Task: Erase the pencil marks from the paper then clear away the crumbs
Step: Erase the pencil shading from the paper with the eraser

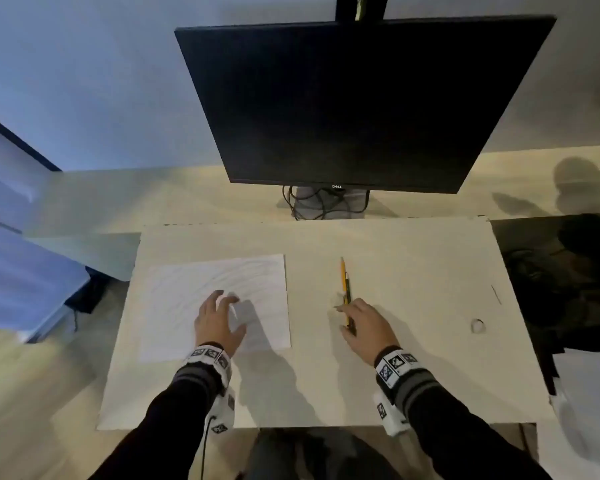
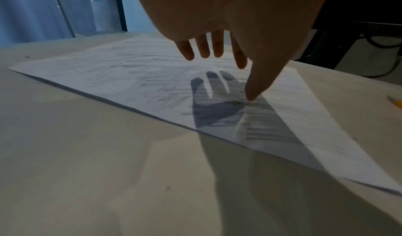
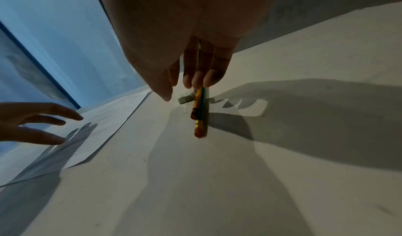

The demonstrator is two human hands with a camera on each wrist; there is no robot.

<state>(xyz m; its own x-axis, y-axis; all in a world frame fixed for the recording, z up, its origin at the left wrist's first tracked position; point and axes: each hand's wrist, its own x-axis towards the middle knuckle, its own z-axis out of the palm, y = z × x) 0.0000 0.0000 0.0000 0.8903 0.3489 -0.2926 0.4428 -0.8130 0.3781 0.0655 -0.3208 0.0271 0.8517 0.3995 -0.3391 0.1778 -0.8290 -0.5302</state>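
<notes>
A white paper (image 1: 187, 306) covered in grey pencil scribbles (image 2: 135, 85) lies on the left of a white board (image 1: 413, 254). My left hand (image 1: 227, 301) hovers just over its right half, fingers spread and holding nothing, with its shadow on the sheet (image 2: 217, 105). A yellow pencil (image 1: 343, 275) and a green pencil (image 3: 202, 105) lie side by side at the board's middle. A small whitish eraser (image 3: 187, 99) sits against their left side. My right hand (image 1: 352, 317) is over the pencils' near half, fingers straight and together, tips (image 3: 195, 83) close above them. Whether they touch is unclear.
A dark monitor (image 1: 354, 105) on a stand with cables (image 1: 319, 202) rises behind the board. A small ring-shaped thing (image 1: 477, 326) and a thin dark sliver (image 1: 496, 294) lie on the board's right part. A dark mat (image 1: 561, 278) lies to the right.
</notes>
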